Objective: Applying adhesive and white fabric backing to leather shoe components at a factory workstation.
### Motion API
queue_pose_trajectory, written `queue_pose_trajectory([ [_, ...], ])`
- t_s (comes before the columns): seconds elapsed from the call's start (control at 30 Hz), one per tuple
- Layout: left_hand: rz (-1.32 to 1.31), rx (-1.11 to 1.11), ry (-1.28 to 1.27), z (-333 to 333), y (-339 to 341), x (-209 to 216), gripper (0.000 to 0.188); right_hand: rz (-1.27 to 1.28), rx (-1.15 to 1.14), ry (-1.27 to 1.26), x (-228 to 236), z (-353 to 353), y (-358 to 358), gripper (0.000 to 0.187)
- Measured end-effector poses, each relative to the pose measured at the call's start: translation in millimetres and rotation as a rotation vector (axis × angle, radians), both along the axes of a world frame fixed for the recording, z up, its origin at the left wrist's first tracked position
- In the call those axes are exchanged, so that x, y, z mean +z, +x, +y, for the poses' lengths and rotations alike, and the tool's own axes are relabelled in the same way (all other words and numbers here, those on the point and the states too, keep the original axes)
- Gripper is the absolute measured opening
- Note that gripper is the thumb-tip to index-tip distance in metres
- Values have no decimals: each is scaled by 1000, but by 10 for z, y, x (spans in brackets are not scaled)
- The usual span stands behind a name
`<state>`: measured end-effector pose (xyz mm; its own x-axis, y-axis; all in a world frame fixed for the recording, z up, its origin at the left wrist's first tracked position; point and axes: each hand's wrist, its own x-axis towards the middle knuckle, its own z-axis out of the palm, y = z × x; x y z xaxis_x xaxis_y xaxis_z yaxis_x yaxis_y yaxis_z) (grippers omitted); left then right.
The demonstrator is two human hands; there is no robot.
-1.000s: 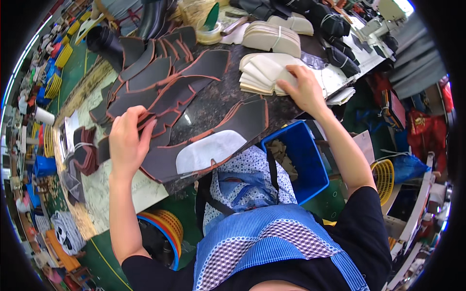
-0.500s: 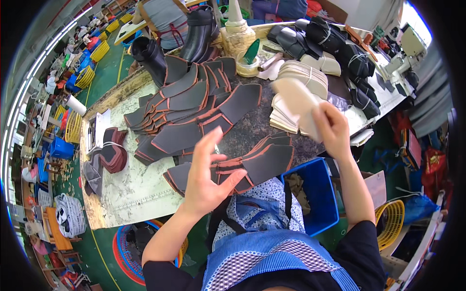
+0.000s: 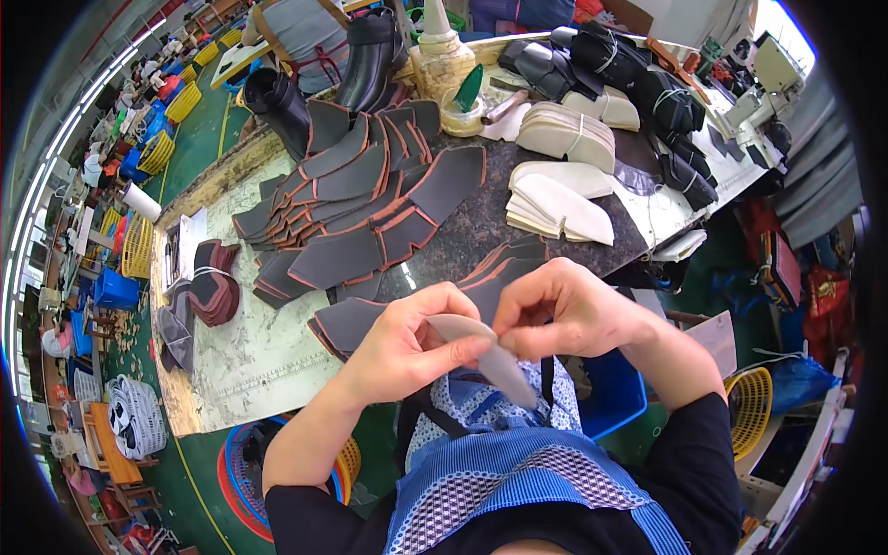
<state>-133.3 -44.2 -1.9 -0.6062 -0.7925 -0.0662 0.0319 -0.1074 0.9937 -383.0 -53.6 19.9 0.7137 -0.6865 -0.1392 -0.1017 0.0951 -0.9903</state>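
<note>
Between my hands, in front of my apron, is a thin cream-coloured curved shoe piece, tilted with one end hanging down. My left hand grips it between thumb and fingers. At its upper edge my right hand is closed in a pinch; whether the fingertips hold that edge or something tiny is hard to see. Beneath my hands lies a set of black shoe upper pieces with reddish edges, partly covered. More black upper pieces overlap in rows behind. Loose cream pieces lie fanned to the right.
A tied cream stack, a glue pot with a green-handled tool and black boots stand farther back. Tied black bundles line the right. Maroon pieces sit left. A blue bin is below the table edge.
My right hand has brought the cream piece from over the fanned stack to the middle. My left hand, open before, now grips it, and the right fingers pinch at its edge.
</note>
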Motion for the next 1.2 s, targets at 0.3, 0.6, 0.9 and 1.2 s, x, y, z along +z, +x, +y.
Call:
queue_pose_trajectory([
  [0.3, 146, -163, 103, 23, -155, 26, 67, -167, 80, 155, -158, 121, 10, 17],
  [0.6, -296, -3, -1549, 570, 73, -168, 23, -624, -1278, 496, -1021, 199, -287, 16],
  [0.9, 84, 141, 366, 995, 473, -652, 30, 471, -454, 21, -1461, 951, -1143, 32],
  [1.2, -398, 420, -49, 11, 630, -711, 26, 521, -265, -505, -856, -54, 289, 33],
])
